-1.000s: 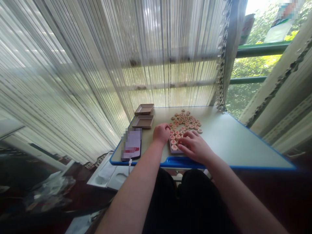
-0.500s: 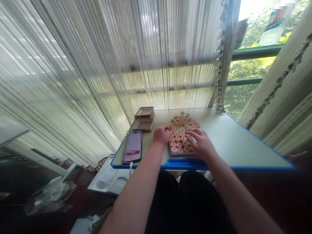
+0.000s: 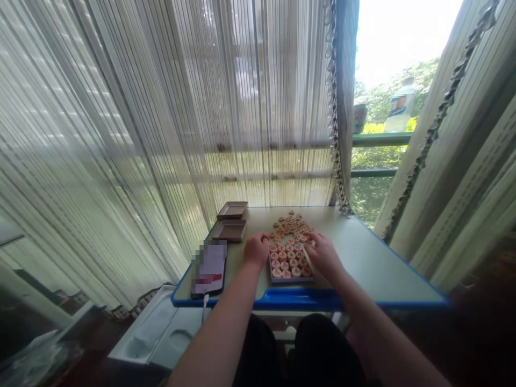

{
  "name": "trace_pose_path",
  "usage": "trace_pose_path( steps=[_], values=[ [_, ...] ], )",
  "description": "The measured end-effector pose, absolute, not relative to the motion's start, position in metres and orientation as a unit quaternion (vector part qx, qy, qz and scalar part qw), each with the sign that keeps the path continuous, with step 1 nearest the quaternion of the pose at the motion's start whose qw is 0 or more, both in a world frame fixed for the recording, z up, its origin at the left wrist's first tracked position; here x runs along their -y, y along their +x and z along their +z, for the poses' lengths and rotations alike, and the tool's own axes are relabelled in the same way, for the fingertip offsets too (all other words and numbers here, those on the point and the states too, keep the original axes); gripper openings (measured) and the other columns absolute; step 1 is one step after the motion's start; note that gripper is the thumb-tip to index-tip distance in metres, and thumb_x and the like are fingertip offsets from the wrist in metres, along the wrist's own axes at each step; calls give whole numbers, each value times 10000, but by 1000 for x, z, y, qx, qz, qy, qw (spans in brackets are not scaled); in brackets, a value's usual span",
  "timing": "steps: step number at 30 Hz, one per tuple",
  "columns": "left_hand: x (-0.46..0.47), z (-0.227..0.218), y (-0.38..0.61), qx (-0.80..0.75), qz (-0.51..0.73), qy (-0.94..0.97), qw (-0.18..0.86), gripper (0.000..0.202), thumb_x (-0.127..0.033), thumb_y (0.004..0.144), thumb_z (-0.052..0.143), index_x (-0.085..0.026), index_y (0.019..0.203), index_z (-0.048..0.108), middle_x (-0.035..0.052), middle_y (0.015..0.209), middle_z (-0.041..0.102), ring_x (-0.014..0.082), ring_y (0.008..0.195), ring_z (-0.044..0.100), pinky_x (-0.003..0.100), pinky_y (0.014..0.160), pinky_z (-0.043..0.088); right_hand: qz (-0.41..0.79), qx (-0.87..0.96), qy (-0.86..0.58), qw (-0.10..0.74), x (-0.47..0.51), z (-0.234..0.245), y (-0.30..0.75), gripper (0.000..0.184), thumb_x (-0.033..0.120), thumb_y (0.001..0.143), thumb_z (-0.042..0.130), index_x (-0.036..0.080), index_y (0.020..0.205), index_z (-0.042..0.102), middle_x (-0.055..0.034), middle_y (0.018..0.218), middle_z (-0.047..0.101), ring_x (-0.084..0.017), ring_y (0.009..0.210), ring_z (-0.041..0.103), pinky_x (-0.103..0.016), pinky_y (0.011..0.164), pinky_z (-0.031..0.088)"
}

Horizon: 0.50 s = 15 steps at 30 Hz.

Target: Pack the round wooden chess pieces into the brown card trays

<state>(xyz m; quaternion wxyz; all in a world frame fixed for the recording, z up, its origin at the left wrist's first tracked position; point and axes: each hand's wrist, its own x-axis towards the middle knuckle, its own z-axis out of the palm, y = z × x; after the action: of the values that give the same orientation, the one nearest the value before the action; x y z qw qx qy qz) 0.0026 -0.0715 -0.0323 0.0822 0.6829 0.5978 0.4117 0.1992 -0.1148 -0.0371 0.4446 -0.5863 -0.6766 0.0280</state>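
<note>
A shallow tray near the table's front edge holds rows of round wooden chess pieces with red marks. My left hand is curled into a loose fist against the tray's left side. My right hand rests on the tray's right side, its fingers bent down over the pieces; whether it holds one is hidden. Behind the tray lies a loose heap of chess pieces on the table.
Two brown box halves sit at the table's back left. A phone with a cable lies at the front left. A striped curtain hangs behind, with an open window and green railing to the right. A white tray lies on the floor below left.
The camera has tilted up, so the table sits lower in view. My right hand has slid from the tray's front to its right side, uncovering the rows. My left hand stays put.
</note>
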Motion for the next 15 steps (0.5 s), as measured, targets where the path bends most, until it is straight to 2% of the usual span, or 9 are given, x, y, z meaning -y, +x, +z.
trace_pose_path(
  steps=[4, 7, 10, 13, 15],
  values=[
    [68, -28, 7, -601, 437, 659, 119, 220, -143, 742, 431, -168, 740, 649, 43, 755, 672, 162, 750, 605, 252, 696, 437, 72, 724, -570, 382, 81, -12, 218, 389, 104, 719, 444, 210, 1050, 618, -57, 939, 634, -160, 782, 581, -300, 748, 468],
    [60, -16, 17, -581, 417, 687, 129, 177, -156, 729, 481, -174, 773, 651, 38, 784, 679, 159, 760, 611, 242, 698, 439, 64, 746, -567, 342, 51, -3, 227, 391, 72, 700, 452, 224, 997, 656, -56, 962, 649, -189, 852, 576, -330, 794, 453],
    [43, -1, 26, -573, 383, 710, 145, 179, -147, 728, 497, -168, 813, 653, 44, 807, 683, 152, 755, 614, 239, 685, 444, 29, 777, -518, 357, 32, -10, 229, 319, 105, 711, 492, 231, 931, 684, -55, 973, 645, -214, 932, 538, -370, 855, 424],
    [24, 6, 30, -551, 385, 727, 144, 182, -133, 732, 505, -163, 838, 651, 41, 846, 682, 136, 774, 608, 231, 705, 448, 10, 789, -475, 389, 26, -25, 229, 286, 108, 731, 489, 223, 886, 700, -66, 912, 641, -200, 889, 519, -358, 814, 437],
    [13, 2, 28, -548, 396, 724, 138, 186, -132, 743, 499, -163, 849, 649, 36, 858, 679, 126, 784, 604, 230, 722, 450, 21, 824, -441, 357, 27, -33, 229, 270, 114, 718, 523, 245, 867, 708, -65, 936, 633, -200, 880, 504, -354, 792, 438]
  ],
)
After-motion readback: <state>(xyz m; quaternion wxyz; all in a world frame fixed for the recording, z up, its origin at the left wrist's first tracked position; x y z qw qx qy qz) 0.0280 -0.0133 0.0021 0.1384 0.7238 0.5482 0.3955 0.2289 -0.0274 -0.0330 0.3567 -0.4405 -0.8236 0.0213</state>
